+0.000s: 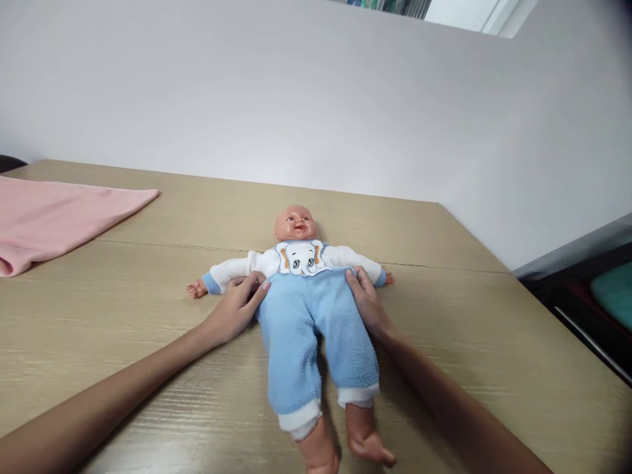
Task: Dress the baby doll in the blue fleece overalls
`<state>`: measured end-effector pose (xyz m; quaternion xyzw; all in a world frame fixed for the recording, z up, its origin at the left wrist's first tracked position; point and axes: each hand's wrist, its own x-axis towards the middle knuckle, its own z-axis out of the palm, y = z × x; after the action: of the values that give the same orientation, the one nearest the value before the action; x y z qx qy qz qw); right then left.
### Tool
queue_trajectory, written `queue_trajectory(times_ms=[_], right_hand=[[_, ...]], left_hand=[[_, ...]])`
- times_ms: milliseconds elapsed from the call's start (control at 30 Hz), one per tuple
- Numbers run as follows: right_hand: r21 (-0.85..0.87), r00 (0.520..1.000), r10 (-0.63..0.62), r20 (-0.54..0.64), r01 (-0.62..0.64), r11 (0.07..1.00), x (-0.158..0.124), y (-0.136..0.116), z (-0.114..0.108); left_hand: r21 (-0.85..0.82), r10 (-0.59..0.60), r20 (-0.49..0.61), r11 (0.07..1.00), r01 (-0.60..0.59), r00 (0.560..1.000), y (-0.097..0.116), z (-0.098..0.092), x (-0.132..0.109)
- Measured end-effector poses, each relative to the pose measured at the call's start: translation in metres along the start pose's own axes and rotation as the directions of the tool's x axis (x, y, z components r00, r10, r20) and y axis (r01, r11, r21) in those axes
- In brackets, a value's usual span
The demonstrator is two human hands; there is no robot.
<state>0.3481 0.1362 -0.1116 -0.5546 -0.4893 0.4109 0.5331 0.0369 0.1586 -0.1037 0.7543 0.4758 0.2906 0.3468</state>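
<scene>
A baby doll [296,225] lies on its back on the table, head away from me and bare feet towards me. It wears a white top [236,270] with blue cuffs and an elephant face on the chest. Blue pants [291,329] with white hems cover its legs to the shins. My left hand [241,301] pinches the waistband at the left side of the doll. On the other side, my right hand [366,296] grips the waistband between thumb and fingers. Both arms of the doll stretch outward past my hands.
A pink cloth [64,220] lies at the left of the wooden table [148,289]. Behind the table stands a pale wall [247,92] with an opening at the top. Beyond the right edge is a dark object with a teal surface [615,294].
</scene>
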Motion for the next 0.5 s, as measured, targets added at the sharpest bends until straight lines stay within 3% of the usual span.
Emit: queue_trajectory(times_ms=[100, 200, 300, 367, 500], right_hand=[[-0.093, 1.0, -0.026, 0.0, 0.026, 0.995, 0.0, 0.005, -0.002], [-0.153, 0.998, -0.042, 0.052, 0.05, 0.987, 0.004, 0.01, -0.001], [-0.201, 0.991, -0.062, 0.123, 0.086, 0.976, 0.008, 0.011, 0.003], [-0.25, 0.987, -0.086, 0.135, 0.118, 0.961, 0.008, 0.01, 0.003], [-0.366, 0.986, -0.154, 0.064, 0.167, 0.915, -0.008, 0.008, -0.009]], left_hand=[[0.323, 0.105, -0.024, 0.942, -0.092, 0.994, 0.004, -0.003, -0.002], [0.521, 0.142, -0.002, 0.845, -0.12, 0.99, 0.008, -0.007, -0.002], [0.587, 0.158, -0.004, 0.8, -0.126, 0.987, 0.009, -0.013, 0.002], [0.586, 0.187, -0.063, 0.802, -0.115, 0.98, 0.012, -0.018, 0.007], [0.545, 0.339, -0.199, 0.818, -0.184, 0.92, 0.042, -0.025, 0.025]])
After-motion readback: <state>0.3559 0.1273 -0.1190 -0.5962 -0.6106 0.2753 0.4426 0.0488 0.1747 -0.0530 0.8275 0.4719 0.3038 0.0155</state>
